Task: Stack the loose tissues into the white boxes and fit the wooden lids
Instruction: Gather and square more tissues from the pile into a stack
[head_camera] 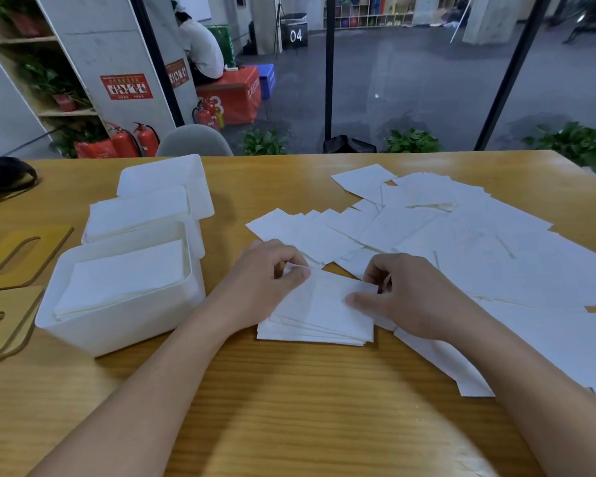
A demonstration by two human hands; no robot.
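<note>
A small stack of white tissues (319, 316) lies on the wooden table in front of me. My left hand (267, 273) pinches the top tissue at its far left corner. My right hand (406, 292) pinches the same tissue at its right edge, thumb pressed on top. Many loose tissues (461, 235) are spread over the right half of the table. Three white boxes stand at the left: the near box (117, 325) and the middle box (93, 222) hold stacked tissues, and the far box (200, 187) looks empty. Two wooden lids (18, 256) (4, 325) with slots lie at the far left.
A black bag (4, 177) sits at the table's far left corner. A grey chair back (195, 141) stands behind the table. Beyond are fire extinguishers, potted plants and a seated person. Bare table shows near me.
</note>
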